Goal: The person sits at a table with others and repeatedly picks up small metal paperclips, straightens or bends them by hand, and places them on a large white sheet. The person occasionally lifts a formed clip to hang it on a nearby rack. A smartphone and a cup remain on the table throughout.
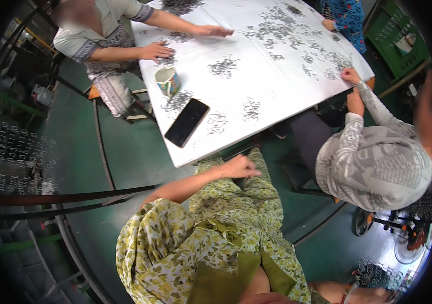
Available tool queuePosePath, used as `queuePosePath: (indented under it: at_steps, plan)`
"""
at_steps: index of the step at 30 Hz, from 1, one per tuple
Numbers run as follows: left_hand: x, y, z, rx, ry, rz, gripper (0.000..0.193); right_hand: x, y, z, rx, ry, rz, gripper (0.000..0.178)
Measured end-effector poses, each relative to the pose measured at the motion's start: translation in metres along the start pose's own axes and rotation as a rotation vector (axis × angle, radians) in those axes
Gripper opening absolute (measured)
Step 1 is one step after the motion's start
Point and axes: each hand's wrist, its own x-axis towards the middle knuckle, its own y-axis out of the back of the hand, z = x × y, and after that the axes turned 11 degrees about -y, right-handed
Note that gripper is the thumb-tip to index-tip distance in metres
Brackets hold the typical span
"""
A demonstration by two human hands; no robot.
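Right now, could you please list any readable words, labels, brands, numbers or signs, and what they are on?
Pale shirt, person at left: lettering, not copied here.
Grey hooded top: large lettering, not copied.
Cup: print too small to read.
Phone: dark screen, no text visible.

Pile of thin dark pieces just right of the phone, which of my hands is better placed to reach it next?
Probably your left hand: it is just short of the near edge of the table, facing the pile. Your right hand is at the lower-right rim, much farther away.
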Motion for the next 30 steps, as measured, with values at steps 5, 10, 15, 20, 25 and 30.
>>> queuePosePath:
  at_steps: [5, 10, 15, 20, 25, 30]
  plan:
    - [0.009, 0.144, 0.022, 0.45, -0.199, 0.722, 0.025, -0.126, -0.118, -0.039, 0.528, -0.194, -0.338, 0.019]
    - [0.039, 0.248, -0.054, 0.658, -0.119, 1.072, 0.014, -0.186, -0.198, -0.078, 0.756, -0.272, -0.62, 0.021]
    - [0.071, 0.272, -0.103, 0.918, 0.015, 0.895, 0.013, -0.216, -0.202, -0.085, 0.637, -0.218, -0.778, 0.009]
    - [0.067, 0.252, -0.092, 1.103, 0.014, 0.712, 0.018, -0.243, -0.209, -0.073, 0.441, -0.182, -1.148, 0.014]
    - [0.043, 0.24, -0.055, 1.068, 0.112, 0.61, 0.021, -0.282, -0.24, -0.066, 0.377, -0.158, -1.374, 0.013]
    - [0.032, 0.251, -0.094, 1.156, -0.009, 0.82, 0.017, -0.32, -0.28, -0.091, 0.423, -0.121, -1.385, 0.02]
